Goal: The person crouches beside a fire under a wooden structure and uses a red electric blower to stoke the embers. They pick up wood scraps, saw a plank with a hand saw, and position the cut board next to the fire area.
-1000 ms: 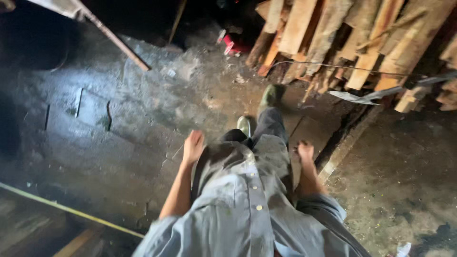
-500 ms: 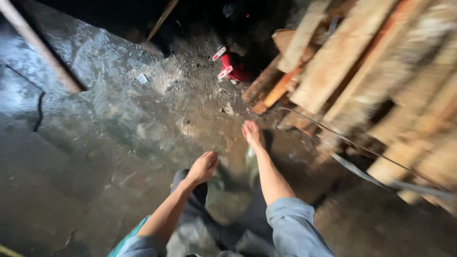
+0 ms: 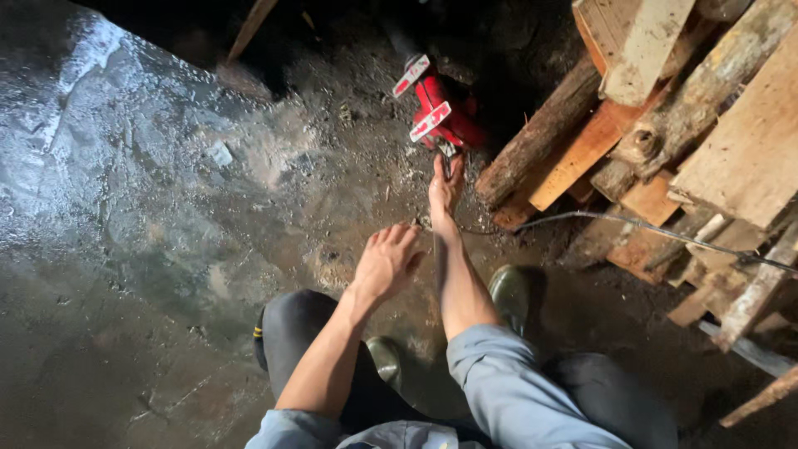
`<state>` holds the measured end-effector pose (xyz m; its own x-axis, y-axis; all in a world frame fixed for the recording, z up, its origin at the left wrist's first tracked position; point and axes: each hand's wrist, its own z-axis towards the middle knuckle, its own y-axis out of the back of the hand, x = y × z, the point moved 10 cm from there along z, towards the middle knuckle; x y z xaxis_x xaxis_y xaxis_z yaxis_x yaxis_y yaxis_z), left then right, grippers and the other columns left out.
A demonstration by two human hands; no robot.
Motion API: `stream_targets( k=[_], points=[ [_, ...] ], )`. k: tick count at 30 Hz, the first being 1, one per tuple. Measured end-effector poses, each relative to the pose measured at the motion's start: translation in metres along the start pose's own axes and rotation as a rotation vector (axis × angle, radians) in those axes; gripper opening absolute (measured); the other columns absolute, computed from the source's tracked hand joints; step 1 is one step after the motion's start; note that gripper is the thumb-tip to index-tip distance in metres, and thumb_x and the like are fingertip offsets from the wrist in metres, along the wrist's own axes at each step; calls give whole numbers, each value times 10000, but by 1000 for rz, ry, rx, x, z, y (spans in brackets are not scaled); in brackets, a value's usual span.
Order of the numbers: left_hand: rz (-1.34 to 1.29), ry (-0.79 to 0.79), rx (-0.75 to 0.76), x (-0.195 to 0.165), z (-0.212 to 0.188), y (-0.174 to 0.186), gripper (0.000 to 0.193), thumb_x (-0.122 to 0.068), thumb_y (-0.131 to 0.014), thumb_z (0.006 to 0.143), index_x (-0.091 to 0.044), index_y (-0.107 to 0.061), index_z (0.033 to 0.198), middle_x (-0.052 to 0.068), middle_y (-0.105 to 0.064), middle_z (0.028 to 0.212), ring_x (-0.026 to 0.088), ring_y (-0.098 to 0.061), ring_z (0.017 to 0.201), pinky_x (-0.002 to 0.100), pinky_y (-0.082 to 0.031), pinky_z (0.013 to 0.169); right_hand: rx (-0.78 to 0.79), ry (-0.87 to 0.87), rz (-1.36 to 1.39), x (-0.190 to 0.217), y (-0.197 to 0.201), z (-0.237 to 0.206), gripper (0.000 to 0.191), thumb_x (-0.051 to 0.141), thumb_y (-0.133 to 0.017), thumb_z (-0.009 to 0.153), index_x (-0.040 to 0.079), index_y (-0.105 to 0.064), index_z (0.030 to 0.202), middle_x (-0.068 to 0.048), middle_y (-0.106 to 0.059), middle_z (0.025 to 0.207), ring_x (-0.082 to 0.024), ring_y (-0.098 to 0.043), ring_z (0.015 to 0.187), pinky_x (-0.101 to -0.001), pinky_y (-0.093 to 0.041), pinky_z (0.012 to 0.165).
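Red power tool (image 3: 439,112) lying on a dirty, wet concrete floor (image 3: 150,208), tucked into shadow at the foot of a heap of rough timber (image 3: 665,125). Bright red housing, two white-and-red label strips set at a slant across the top, a dark metal fitting at the near end; exact kind of tool too dim to tell. Right hand (image 3: 445,187) stretched far forward, fingers extended and held close together, tips at the tool's near end, just touching or a shade short of it, contact impossible to confirm. Left hand (image 3: 386,262) hanging lower and nearer the body, fingers loosely spread, palm down, holding nothing, hovering over gritty floor. Grey-blue sleeves rolled to the elbow. Green rubber boots (image 3: 511,291) planted either side of the arms, dark trousers at the knees. Thin dark cable (image 3: 632,223) running from beside the right wrist across the planks toward the right edge. Pale scrap (image 3: 220,154) lying on the shiny concrete, well left of the tool. Slanted wooden stick (image 3: 249,29) at upper left.
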<state>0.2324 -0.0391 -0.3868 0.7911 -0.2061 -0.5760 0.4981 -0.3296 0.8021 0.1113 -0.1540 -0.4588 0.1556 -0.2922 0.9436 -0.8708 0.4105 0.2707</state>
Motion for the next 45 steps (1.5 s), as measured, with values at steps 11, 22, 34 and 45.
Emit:
stream_targets(
  k=[11,22,34,45],
  points=[
    [40,79,48,77,1,-52,548,-326,-666,899,-118,-516,1383,138,-564,1366,357,-567,1238,505,-456,1008,59,-199,-243,-74,-24,14,757,619,-548,1004,32,-543,1482,-239,-602,1387,-362,-560,1299,-414,-414,1131],
    [27,132,81,79,29,-72,476,-340,-671,892,-151,-554,1313,136,-599,1239,372,-582,1189,531,-474,937,26,210,-149,-60,-6,-21,633,330,-673,984,14,-464,1491,-211,-531,1501,-359,-497,1402,-445,-388,1166],
    [-44,-57,121,17,50,-80,509,-340,-672,885,-111,-543,1320,170,-606,1232,408,-609,1127,575,-498,887,182,381,-176,-2,66,7,320,208,-699,991,44,-637,1259,-121,-682,1130,-219,-624,983,-352,-528,870],
    [-43,-96,130,3,41,-87,432,-374,-638,959,-125,-562,1303,174,-614,1234,406,-611,1158,568,-496,934,479,738,-818,79,114,70,200,122,-570,1055,-5,-669,1173,-188,-672,1104,-304,-702,917,-407,-575,808]
  ],
)
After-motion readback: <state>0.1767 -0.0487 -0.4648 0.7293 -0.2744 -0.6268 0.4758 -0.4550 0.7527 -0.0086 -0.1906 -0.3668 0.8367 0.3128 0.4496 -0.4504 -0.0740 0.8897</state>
